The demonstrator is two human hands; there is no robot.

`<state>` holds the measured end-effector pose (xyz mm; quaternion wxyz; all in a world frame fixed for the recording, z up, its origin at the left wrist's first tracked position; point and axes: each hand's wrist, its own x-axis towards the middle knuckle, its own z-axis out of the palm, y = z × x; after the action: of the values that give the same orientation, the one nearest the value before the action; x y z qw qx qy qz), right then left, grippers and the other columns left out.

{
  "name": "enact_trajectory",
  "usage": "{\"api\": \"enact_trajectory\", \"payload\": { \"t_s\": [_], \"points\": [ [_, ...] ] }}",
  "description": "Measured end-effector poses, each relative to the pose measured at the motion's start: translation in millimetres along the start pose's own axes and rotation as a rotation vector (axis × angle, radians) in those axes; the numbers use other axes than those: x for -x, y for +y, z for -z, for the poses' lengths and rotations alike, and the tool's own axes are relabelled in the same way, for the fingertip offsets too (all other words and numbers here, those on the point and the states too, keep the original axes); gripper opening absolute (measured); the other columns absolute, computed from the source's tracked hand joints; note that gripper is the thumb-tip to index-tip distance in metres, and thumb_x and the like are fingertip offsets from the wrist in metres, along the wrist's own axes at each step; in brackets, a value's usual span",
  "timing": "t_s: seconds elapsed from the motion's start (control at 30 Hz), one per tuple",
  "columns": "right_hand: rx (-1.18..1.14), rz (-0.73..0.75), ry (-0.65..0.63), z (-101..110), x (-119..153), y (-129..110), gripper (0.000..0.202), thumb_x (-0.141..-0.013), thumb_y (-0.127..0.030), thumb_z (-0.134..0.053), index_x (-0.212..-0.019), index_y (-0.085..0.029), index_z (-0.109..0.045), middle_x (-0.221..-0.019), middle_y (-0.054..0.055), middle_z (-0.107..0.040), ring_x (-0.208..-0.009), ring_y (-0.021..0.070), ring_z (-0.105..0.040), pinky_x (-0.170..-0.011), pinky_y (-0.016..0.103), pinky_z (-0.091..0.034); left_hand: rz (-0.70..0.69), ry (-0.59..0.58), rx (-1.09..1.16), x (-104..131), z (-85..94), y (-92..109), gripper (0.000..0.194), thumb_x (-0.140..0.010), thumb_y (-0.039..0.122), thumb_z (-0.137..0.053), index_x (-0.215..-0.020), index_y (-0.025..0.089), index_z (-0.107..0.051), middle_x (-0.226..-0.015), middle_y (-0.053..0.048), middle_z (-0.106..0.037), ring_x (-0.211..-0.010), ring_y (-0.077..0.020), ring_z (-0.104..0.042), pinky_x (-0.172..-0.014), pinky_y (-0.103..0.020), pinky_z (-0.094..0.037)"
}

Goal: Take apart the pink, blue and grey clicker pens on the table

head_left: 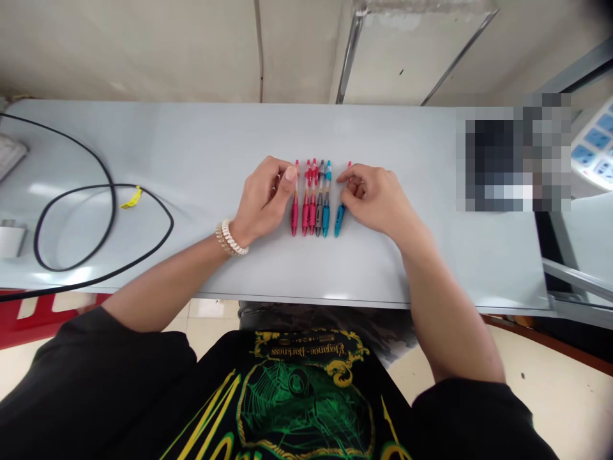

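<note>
Several click pens lie side by side on the table, tips toward me. From the left come a pink pen [294, 217], two more pink pens [305, 219], a grey pen [319, 216] and a blue pen [326, 217]. A little apart on the right is a tilted blue pen with a red top [340, 220]. My left hand [265, 198] is closed, its thumb tip against the upper part of the leftmost pink pen. My right hand [376, 195] has curled fingers around the middle of the tilted pen, hiding that part.
A black cable [112, 172] with a yellow tag [131, 198] loops over the left of the table [215, 140]. A white charger [12, 238] sits at the left edge. A pixelated dark object [495, 160] stands on the right. Behind the table is a wall [158, 51].
</note>
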<state>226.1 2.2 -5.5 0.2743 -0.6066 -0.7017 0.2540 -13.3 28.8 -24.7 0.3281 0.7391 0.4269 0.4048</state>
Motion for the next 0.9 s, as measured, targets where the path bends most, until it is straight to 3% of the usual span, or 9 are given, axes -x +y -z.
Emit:
{"api": "enact_trajectory", "payload": {
  "t_s": [0.07, 0.23, 0.4, 0.53, 0.63, 0.73, 0.83, 0.9],
  "points": [
    [0.006, -0.005, 0.035, -1.8, 0.2, 0.8, 0.001, -0.084, -0.023, -0.065, -0.083, -0.024, -0.065, -0.066, 0.001, -0.066, -0.06, 0.0201, -0.058, -0.071, 0.043, -0.054, 0.0, 0.013, 0.004, 0.4, -1.4, -0.4, 0.052, -0.105, 0.071, -0.048, -0.1, 0.023, -0.067, -0.08, -0.004, -0.059, -0.068, -0.0174, -0.053, -0.067, -0.037, -0.043],
    [-0.035, -0.073, 0.097, -3.2, 4.0, 6.3, 0.016, -0.075, -0.015, -0.066, -0.083, -0.025, -0.057, -0.062, -0.002, -0.061, -0.057, 0.0194, -0.058, -0.06, 0.039, -0.052, -0.089, 0.053, -0.042, 1.0, -1.6, 0.9, 0.041, -0.108, 0.06, -0.052, -0.096, 0.022, -0.063, -0.085, -0.004, -0.06, -0.068, -0.0158, -0.053, -0.066, -0.035, -0.044],
    [-0.367, -0.168, 0.096, 3.1, 9.6, -1.8, 0.042, -0.078, -0.02, -0.068, -0.117, -0.026, -0.055, -0.07, -0.007, -0.06, -0.054, 0.0167, -0.063, -0.052, 0.035, -0.057, -0.135, 0.07, 0.166, 5.0, -3.3, 6.0, 0.023, -0.102, 0.042, -0.071, -0.103, 0.02, -0.065, -0.086, -0.002, -0.062, -0.071, -0.0123, -0.057, -0.063, -0.027, -0.049],
    [-0.648, -0.094, 0.063, 2.5, 13.3, -22.0, 0.062, -0.088, -0.041, -0.072, -0.143, -0.031, -0.045, -0.08, -0.006, -0.063, -0.066, 0.0181, -0.07, -0.06, 0.039, -0.066, 0.001, -0.051, 0.478, 10.0, -5.4, 17.7, 0.031, -0.096, 0.04, -0.08, -0.116, 0.019, -0.069, -0.094, -0.005, -0.071, -0.078, -0.0135, -0.07, -0.07, -0.026, -0.061],
    [-0.701, -0.077, 0.109, -3.2, 16.7, -33.1, 0.062, -0.089, -0.054, -0.075, -0.139, -0.033, -0.044, -0.086, -0.004, -0.066, -0.075, 0.0199, -0.074, -0.067, 0.042, -0.069, 0.11, -0.186, 0.642, 12.9, -4.8, 27.3, 0.038, -0.094, 0.043, -0.082, -0.121, 0.018, -0.072, -0.098, -0.009, -0.078, -0.077, -0.0166, -0.076, -0.068, -0.028, -0.065],
    [-0.745, -0.096, 0.185, -8.5, 18.9, -35.9, 0.057, -0.087, -0.06, -0.078, -0.123, -0.033, -0.043, -0.088, -0.004, -0.066, -0.076, 0.0195, -0.075, -0.07, 0.041, -0.07, 0.157, -0.184, 0.755, 13.1, -1.5, 32.4, 0.036, -0.089, 0.037, -0.089, -0.118, 0.018, -0.079, -0.098, -0.009, -0.082, -0.076, -0.0179, -0.079, -0.071, -0.029, -0.068],
    [-0.798, -0.098, 0.153, -9.5, 20.0, -35.5, 0.054, -0.085, -0.061, -0.079, -0.112, -0.031, -0.043, -0.087, -0.004, -0.065, -0.072, 0.0183, -0.073, -0.068, 0.039, -0.068, 0.21, -0.196, 0.83, 11.5, 3.2, 33.8, 0.028, -0.091, 0.039, -0.087, -0.109, 0.018, -0.084, -0.098, -0.01, -0.084, -0.083, -0.0202, -0.082, -0.077, -0.03, -0.07],
    [-0.808, -0.073, 0.101, -9.3, 21.4, -36.5, 0.056, -0.084, -0.061, -0.08, -0.117, -0.031, -0.046, -0.088, -0.002, -0.066, -0.07, 0.0189, -0.071, -0.064, 0.039, -0.066, 0.249, -0.27, 0.882, 10.8, 5.3, 33.9, 0.029, -0.095, 0.044, -0.083, -0.108, 0.017, -0.084, -0.097, -0.011, -0.084, -0.083, -0.0205, -0.083, -0.075, -0.03, -0.069]
  ]
}}
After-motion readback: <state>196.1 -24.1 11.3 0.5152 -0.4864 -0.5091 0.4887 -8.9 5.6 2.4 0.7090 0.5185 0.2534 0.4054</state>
